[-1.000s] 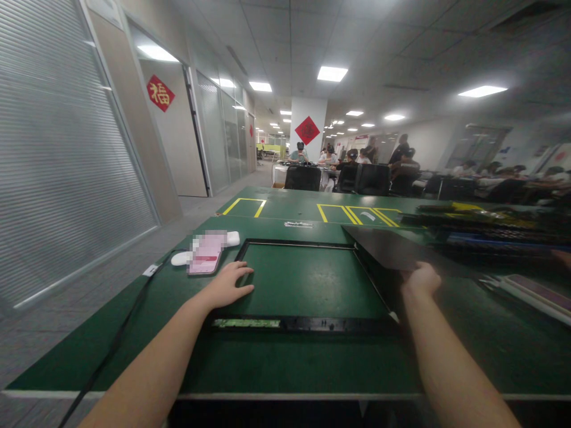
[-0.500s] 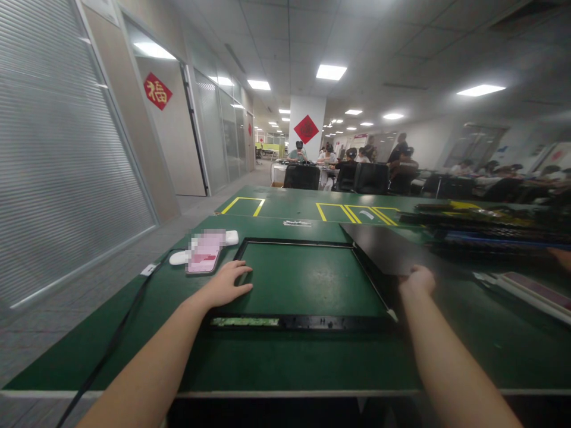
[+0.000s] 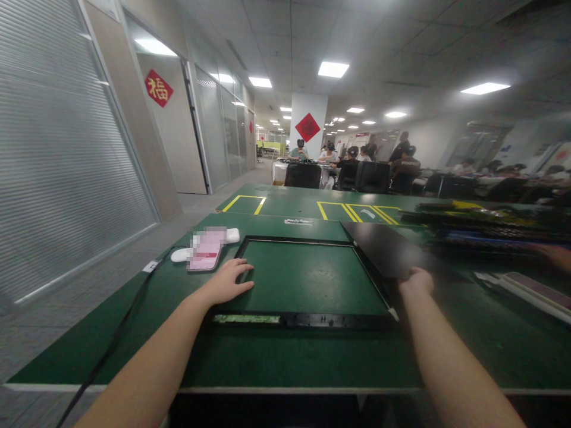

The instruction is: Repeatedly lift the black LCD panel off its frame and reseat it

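On the green table (image 3: 134, 345) lies a black rectangular frame (image 3: 334, 321), like a screen bezel, with a thin green circuit strip (image 3: 247, 319) along its near bar. My left hand (image 3: 227, 280) rests at the frame's left side, fingers spread and thumb stretched inward. At the right, my right hand (image 3: 417, 282) is closed on the near edge of a dark flat panel (image 3: 379, 246). That panel sits tilted over the frame's right side, and its right part is blurred. A small pale piece (image 3: 392, 314) shows at the frame's near right corner.
Left of the frame lie a pink phone (image 3: 204, 258), partly pixelated, and a black strap (image 3: 120, 324). Stacked dark strips (image 3: 482, 223) lie at the right, near another person's hand (image 3: 557, 255). Yellow tape (image 3: 243, 197) marks the far tabletop. Chairs (image 3: 303, 176) and seated people stand beyond.
The whole view has shifted very slightly. Both hands keep their places; the panel in my right hand looks almost unchanged. More of the other person's hand shows at the right edge.
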### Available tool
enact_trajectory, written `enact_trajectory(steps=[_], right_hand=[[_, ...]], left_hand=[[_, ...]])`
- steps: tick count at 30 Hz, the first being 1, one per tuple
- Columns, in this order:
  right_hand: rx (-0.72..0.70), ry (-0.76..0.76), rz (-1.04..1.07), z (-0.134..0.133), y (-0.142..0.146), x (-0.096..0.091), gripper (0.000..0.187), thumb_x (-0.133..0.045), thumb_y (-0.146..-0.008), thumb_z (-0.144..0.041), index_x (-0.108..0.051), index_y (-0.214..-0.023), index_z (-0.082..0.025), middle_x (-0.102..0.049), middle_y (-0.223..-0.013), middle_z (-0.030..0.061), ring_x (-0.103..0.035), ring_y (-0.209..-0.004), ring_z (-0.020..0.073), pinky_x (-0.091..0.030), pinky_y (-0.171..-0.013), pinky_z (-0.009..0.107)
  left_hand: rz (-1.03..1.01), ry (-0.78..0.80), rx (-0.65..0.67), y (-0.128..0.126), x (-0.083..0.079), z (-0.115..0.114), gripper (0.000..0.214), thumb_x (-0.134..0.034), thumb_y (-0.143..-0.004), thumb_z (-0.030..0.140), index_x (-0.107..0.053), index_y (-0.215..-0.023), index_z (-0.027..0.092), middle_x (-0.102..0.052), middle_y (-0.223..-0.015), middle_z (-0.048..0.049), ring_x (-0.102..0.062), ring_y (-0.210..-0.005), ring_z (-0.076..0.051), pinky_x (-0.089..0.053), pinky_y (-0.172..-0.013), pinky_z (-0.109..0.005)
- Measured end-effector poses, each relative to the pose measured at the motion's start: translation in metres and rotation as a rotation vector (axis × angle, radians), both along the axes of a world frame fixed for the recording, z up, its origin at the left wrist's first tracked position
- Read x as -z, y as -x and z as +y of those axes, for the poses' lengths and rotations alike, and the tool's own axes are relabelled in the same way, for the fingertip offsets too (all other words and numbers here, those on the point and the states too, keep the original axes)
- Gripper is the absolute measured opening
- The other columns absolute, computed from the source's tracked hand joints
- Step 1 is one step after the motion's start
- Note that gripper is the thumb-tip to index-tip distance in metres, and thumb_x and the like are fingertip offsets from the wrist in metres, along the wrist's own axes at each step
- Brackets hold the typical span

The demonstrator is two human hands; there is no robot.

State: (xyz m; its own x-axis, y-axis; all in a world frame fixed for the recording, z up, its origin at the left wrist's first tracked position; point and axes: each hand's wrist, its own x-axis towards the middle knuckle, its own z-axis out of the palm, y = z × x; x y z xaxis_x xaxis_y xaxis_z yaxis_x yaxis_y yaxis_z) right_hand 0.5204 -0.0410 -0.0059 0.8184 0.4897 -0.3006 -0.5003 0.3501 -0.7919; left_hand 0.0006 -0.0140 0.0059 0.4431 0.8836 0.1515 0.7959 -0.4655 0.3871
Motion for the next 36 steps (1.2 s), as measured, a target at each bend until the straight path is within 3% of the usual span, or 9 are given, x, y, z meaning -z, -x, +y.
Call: enact_trajectory(steps=[6, 24, 36], right_hand=[[0.094, 0.068, 0.013, 0.0034, -0.0032, 0.0033, 0.024, -0.057, -0.063, -0.010, -0.049, -0.082, -0.021, -0.053, -0.070, -0.0036, -0.054, -0.055, 0.0132, -0.054, -0.050, 0.029], [0.075, 0.094, 0.097, 0.0034, -0.0035, 0.0012, 0.023, -0.051, -0.066, -0.001, -0.052, -0.081, -0.019, -0.056, -0.073, -0.0030, -0.058, -0.060, 0.0118, -0.057, -0.055, 0.026], [0.042, 0.045, 0.000, 0.0059, -0.0082, 0.0052, 0.028, -0.054, -0.062, -0.002, -0.048, -0.081, -0.021, -0.054, -0.072, -0.0045, -0.055, -0.058, 0.0121, -0.058, -0.057, 0.031]], left_hand=[[0.016, -0.007, 0.004, 0.0005, 0.0022, 0.0013, 0.067, -0.056, -0.079, 0.061, -0.065, -0.127, 0.015, -0.053, -0.145, -0.0193, -0.044, -0.137, -0.036, -0.033, -0.114, -0.050], [0.000, -0.009, 0.002, 0.0003, 0.0023, 0.0008, 0.066, -0.057, -0.078, 0.061, -0.066, -0.125, 0.017, -0.054, -0.144, -0.0178, -0.045, -0.136, -0.036, -0.035, -0.113, -0.051], [-0.004, -0.014, 0.001, -0.0003, 0.0029, 0.0005, 0.064, -0.057, -0.078, 0.059, -0.065, -0.126, 0.017, -0.054, -0.144, -0.0176, -0.046, -0.135, -0.036, -0.034, -0.113, -0.051]])
